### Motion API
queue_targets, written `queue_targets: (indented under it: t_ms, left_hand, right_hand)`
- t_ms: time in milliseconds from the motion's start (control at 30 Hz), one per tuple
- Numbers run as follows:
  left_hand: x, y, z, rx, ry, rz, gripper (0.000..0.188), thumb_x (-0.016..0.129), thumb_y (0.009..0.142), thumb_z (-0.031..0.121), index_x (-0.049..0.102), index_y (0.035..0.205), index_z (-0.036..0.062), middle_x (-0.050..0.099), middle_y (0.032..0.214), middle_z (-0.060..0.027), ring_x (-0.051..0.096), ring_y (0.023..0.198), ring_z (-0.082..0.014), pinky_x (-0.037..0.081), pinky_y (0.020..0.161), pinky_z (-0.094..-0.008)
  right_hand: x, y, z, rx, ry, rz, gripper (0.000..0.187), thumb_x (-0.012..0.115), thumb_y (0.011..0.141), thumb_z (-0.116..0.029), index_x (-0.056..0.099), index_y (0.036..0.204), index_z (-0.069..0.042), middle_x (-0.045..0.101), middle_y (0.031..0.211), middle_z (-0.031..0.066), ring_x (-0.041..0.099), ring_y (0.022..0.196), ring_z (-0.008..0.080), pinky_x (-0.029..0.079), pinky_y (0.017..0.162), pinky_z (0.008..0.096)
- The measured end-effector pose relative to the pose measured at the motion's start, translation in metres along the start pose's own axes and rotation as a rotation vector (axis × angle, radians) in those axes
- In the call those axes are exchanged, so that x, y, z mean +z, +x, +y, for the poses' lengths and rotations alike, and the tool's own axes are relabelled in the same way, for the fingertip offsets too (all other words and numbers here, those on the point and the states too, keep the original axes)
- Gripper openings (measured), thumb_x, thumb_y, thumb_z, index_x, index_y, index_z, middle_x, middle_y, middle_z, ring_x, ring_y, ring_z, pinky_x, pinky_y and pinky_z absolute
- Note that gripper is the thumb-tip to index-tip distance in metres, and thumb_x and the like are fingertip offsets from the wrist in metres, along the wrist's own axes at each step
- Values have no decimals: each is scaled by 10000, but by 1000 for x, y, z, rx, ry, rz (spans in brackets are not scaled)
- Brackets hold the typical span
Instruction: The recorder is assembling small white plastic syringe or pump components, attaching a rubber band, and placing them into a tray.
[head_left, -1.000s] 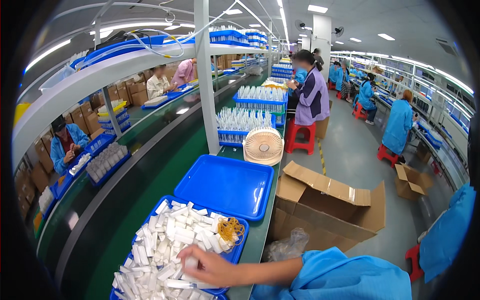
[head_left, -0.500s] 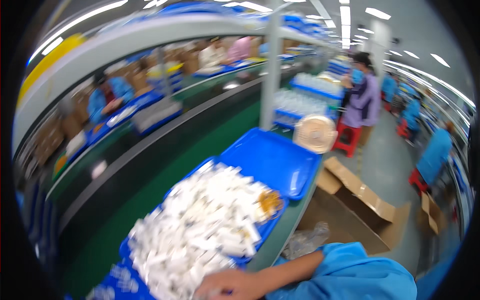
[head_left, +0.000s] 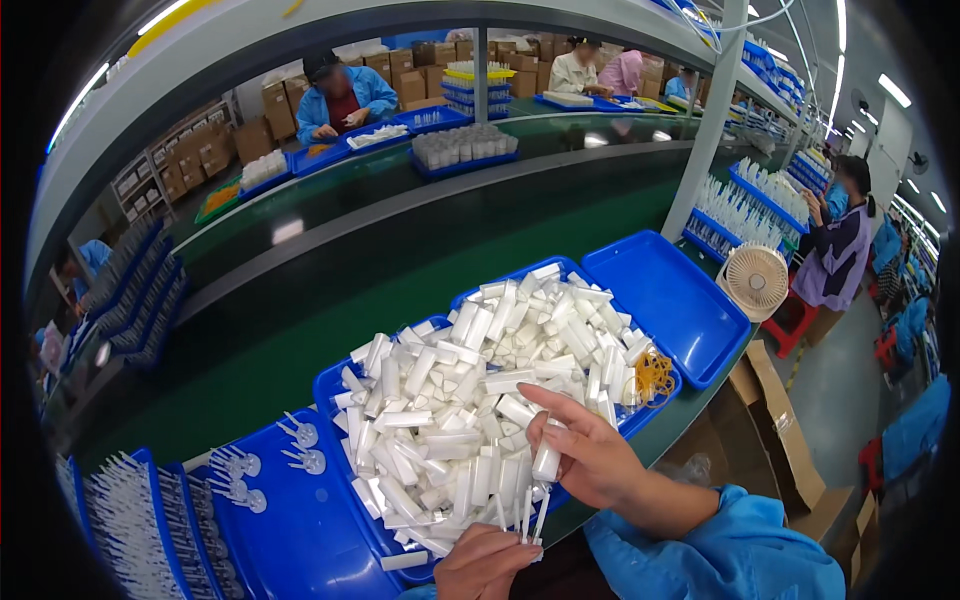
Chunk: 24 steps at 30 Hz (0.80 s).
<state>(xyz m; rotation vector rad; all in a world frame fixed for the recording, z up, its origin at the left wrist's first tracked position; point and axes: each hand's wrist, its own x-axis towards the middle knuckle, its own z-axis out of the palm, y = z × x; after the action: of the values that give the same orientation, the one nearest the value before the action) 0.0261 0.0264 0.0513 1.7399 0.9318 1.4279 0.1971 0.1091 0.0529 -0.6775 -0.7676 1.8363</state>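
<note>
My right hand (head_left: 605,458) is closed around a short white plastic sleeve (head_left: 547,460), its index finger stretched out over the pile. Just below it, near the lower edge, my left hand (head_left: 485,563) pinches a small piece with several thin white prongs (head_left: 528,516) pointing up; its base is mostly hidden by the fingers. The sleeve hangs just above the prongs; I cannot tell whether they touch. Beyond both hands, many loose white sleeves (head_left: 440,440) lie heaped across blue trays (head_left: 325,385).
Orange rubber bands (head_left: 653,380) lie at the heap's right end. Several pronged pieces (head_left: 303,445) rest on a blue tray (head_left: 270,550) at left, beside filled racks (head_left: 130,520). A fan (head_left: 755,283) and an opened carton (head_left: 775,430) stand at right. Another person (head_left: 345,100) works across the green conveyor (head_left: 330,330).
The view has turned left and sharpened. My right hand has lifted off the heap and now holds a sleeve. My left hand has come into view with the pronged piece.
</note>
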Motion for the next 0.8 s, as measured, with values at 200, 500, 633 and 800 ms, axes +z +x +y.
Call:
queue_targets:
  t_ms: [200,500,633,800]
  left_hand:
    - [0,1,-4,-39,-12,-15,90,586,751,-41,648,802,0,611,772,-118,566,692,-248,451,621,-308]
    - [-1,-3,-9,-102,-58,-26,77,593,767,-35,640,822,-10,610,774,-114,576,705,-238,457,627,-287]
    - [0,-6,-11,-119,-28,-18,78,593,757,-44,639,810,-9,611,776,-111,575,706,-235,457,633,-289]
    - [-2,-10,-13,-3,-39,-98,91,591,735,-52,643,780,8,615,771,-111,580,697,-254,458,639,-316]
  right_hand:
    - [-8,3,6,74,36,-85,466,505,902,-118,362,1344,-70,517,956,14,505,879,91,444,747,251]
    - [-10,2,-1,83,-182,-77,463,523,897,-157,390,1333,-74,541,934,12,509,769,85,426,685,224]
    - [-12,-3,-14,-237,-918,-157,440,533,889,-151,435,1315,-102,552,889,-9,480,703,63,397,633,200]
    - [-14,-11,-25,-66,-804,-180,448,545,873,-118,442,1309,-91,561,860,-7,487,676,61,406,606,208]
